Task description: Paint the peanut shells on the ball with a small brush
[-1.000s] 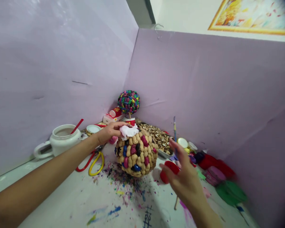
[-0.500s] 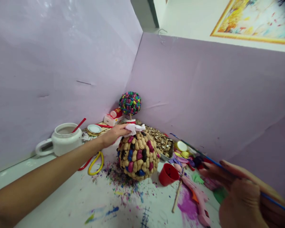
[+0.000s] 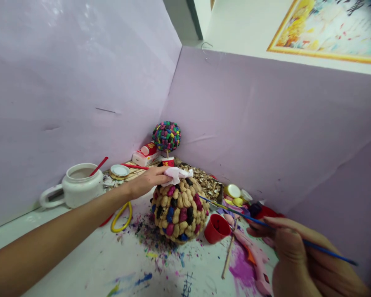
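A ball covered in peanuts (image 3: 180, 212) rests on the table, some of its shells painted magenta, blue and black. My left hand (image 3: 150, 180) presses a white tissue (image 3: 177, 175) onto the top of the ball, fingers closed on it. In my right hand (image 3: 299, 251) is a thin blue paintbrush (image 3: 241, 214), pinched between thumb and fingers. Its tip reaches the ball's right side, by a magenta peanut; whether it touches I cannot tell. Just right of the ball stands a red cup (image 3: 217, 229) with dark contents.
At left stands a white mug (image 3: 81, 187) with a red stick. Behind are a multicoloured peanut ball (image 3: 166, 136) on a stick and a tray of shells (image 3: 206, 181). A wooden stick (image 3: 228, 255), a pink tool (image 3: 256, 264) and paint stains lie at right.
My right hand has moved left with the paintbrush, bringing its tip to the ball's right side. My left hand stays on top with the tissue. The view has shifted slightly.
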Demonstrator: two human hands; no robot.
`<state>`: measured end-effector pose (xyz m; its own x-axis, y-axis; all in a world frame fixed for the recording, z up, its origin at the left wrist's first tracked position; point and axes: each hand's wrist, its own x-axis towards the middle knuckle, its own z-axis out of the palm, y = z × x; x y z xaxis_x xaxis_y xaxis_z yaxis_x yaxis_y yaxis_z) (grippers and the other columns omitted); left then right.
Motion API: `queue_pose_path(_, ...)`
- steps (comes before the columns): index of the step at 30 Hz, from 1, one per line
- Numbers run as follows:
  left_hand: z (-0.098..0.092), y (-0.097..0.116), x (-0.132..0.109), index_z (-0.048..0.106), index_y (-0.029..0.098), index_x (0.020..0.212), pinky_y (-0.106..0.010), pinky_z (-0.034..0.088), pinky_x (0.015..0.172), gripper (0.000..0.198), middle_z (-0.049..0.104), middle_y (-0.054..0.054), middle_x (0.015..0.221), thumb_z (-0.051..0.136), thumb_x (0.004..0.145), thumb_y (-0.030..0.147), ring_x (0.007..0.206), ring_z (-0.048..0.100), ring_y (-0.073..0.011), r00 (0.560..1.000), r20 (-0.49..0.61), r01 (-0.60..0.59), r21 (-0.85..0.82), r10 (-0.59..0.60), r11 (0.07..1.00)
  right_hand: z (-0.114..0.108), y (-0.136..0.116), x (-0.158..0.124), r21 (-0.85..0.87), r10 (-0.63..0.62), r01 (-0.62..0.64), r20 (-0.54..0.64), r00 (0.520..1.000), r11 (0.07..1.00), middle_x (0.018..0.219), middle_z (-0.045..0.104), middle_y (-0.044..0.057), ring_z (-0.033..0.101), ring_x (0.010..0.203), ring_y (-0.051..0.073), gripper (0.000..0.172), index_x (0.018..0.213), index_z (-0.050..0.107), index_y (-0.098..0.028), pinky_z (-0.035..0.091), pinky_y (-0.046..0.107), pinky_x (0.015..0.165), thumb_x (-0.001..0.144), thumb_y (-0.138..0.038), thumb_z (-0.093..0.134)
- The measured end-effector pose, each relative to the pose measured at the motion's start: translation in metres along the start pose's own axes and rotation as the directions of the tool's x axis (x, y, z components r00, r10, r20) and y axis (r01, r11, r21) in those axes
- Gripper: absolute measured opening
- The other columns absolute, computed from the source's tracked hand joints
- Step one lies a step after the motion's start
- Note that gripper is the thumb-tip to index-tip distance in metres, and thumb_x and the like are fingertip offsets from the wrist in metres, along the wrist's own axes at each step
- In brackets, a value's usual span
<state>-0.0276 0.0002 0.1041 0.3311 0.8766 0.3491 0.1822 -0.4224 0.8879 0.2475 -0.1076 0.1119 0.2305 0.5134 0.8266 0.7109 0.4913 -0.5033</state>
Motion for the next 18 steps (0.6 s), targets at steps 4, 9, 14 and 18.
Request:
queue_pose_path(4,0.000,0.005,-0.001,0.066,0.016,0.120,-0.034,0.040,0.093,0.045,0.068,-0.005,0.116,0.051,0.083,0.037,0.108,0.056,-0.0277,1.000,0.030,0.003,0.024,-0.003,1.000,0.011,-0.016,0.004,-0.013,-0.032,0.033,0.065,0.997,0.999,0.076,0.075,0.001,0.070,0.067,0.017,0.025,0.086,0.071,-0.024,0.052,0.025,0.061,0.091,-0.042,0.054)
queue_pose_path(9,-0.003,0.004,0.000,0.068,0.013,0.109,-0.035,0.040,0.093,0.042,0.069,-0.007,0.111,0.050,0.083,0.041,0.108,0.056,-0.0290,1.000,0.021,0.003,0.095,-0.005,0.995,0.014,-0.014,0.003,0.032,-0.117,0.114,0.128,0.985,0.993,0.074,0.075,-0.002,0.071,0.064,0.013,0.024,0.087,0.070,-0.025,0.052,0.020,0.057,0.094,-0.037,0.050)
queue_pose_path(14,-0.002,0.008,-0.001,0.069,0.013,0.102,-0.035,0.043,0.084,0.043,0.070,-0.006,0.098,0.049,0.083,0.046,0.097,0.058,-0.0286,0.999,0.034,0.028,0.155,-0.033,0.988,0.011,-0.016,0.000,-0.080,-0.081,0.088,0.081,0.993,0.993,0.073,0.074,-0.001,0.069,0.063,0.012,0.033,0.080,0.070,-0.024,0.048,0.020,0.055,0.093,-0.045,0.049)
queue_pose_path(18,-0.004,0.010,-0.002,0.068,0.012,0.108,-0.036,0.042,0.088,0.046,0.070,-0.008,0.107,0.050,0.083,0.046,0.104,0.057,-0.0304,0.999,0.038,0.019,0.138,-0.024,0.990,0.009,-0.016,0.000,-0.091,-0.111,0.120,0.107,0.988,0.989,0.072,0.073,0.000,0.068,0.059,0.012,0.037,0.076,0.069,-0.023,0.046,0.020,0.051,0.093,-0.047,0.047)
